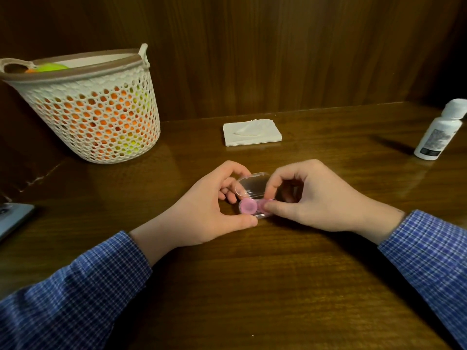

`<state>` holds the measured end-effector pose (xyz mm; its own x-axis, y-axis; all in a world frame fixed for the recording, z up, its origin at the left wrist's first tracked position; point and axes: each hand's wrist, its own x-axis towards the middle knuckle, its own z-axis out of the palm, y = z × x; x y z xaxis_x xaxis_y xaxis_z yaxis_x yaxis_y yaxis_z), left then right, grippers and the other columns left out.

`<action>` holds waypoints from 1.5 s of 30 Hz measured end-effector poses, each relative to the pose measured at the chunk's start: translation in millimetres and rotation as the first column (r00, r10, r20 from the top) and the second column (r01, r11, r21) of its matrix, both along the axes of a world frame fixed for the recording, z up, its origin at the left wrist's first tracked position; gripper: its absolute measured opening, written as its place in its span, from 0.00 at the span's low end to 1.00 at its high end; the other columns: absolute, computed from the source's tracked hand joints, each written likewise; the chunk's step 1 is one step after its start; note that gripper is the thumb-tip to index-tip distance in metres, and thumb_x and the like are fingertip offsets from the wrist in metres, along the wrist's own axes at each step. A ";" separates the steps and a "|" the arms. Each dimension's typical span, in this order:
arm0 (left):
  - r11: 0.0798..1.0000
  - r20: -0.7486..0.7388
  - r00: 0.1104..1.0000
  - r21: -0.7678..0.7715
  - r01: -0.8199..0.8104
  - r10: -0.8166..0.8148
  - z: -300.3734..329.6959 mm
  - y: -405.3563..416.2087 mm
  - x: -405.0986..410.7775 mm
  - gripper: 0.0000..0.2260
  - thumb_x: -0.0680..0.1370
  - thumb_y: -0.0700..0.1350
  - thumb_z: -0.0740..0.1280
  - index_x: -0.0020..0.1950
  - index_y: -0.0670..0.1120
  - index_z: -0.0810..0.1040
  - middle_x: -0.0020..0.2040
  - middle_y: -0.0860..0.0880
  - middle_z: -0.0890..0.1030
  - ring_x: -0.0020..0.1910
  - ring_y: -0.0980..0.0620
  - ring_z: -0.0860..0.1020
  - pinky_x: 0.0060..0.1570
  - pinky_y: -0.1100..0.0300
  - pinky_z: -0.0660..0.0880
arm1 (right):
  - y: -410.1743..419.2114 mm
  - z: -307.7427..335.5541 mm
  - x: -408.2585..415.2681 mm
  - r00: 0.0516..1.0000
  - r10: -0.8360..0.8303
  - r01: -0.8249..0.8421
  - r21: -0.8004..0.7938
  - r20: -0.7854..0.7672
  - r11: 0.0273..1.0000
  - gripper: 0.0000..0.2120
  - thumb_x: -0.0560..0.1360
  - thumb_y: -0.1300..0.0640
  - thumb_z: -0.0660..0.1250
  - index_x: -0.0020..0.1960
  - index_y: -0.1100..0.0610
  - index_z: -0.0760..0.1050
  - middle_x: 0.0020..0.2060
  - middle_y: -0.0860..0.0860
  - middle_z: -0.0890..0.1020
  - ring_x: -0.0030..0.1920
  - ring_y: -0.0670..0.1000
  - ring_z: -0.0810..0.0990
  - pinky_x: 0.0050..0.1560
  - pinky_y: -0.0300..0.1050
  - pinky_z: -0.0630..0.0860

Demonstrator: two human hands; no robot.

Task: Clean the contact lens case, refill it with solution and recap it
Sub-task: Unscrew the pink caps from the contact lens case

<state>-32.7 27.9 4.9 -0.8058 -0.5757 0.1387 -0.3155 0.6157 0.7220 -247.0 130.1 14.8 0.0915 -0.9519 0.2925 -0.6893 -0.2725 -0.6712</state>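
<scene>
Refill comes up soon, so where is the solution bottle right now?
In the head view the solution bottle stands capped at the table's far right edge, right of the folded tissues, beyond the right hand.

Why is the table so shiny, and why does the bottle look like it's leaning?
Head view: the glossy table mirrors light near the tissue; the wide-angle lens tilts the bottle at the edge; the basket bows too; the corners are dim.

- Mesh basket [96, 114] of orange and green balls, far left beyond the grip.
- Grey device [12, 218] at left edge, well apart.
</scene>
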 end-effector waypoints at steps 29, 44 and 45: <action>0.992 -0.002 0.999 -0.117 -0.052 0.052 -2.2 -3.7 2.1 0.09 0.80 0.50 0.69 0.59 0.59 0.82 0.54 0.60 0.80 0.54 0.61 0.77 0.51 0.64 0.75 | -14.5 -12.2 -16.5 0.999 0.010 -0.012 0.029 0.052 1.000 0.06 0.74 0.53 0.74 0.50 0.47 0.87 0.49 0.41 0.84 0.50 0.46 0.82 0.54 0.49 0.81; 0.968 0.027 0.998 -0.245 -0.047 0.055 -3.2 -2.0 0.8 0.11 0.77 0.53 0.70 0.59 0.59 0.81 0.53 0.62 0.79 0.55 0.63 0.76 0.51 0.68 0.74 | -11.9 -9.8 -12.2 1.000 0.024 -0.024 0.006 -0.018 1.000 0.07 0.74 0.51 0.74 0.52 0.45 0.86 0.50 0.41 0.82 0.51 0.45 0.82 0.53 0.49 0.81; 0.958 0.045 0.997 -0.281 -0.053 0.068 -3.0 -3.1 1.2 0.11 0.77 0.54 0.69 0.59 0.60 0.80 0.53 0.62 0.79 0.55 0.63 0.75 0.51 0.68 0.73 | -10.6 -9.2 -11.1 0.998 0.034 -0.035 -0.011 -0.044 0.999 0.09 0.74 0.49 0.73 0.54 0.45 0.86 0.50 0.41 0.82 0.51 0.45 0.82 0.53 0.47 0.81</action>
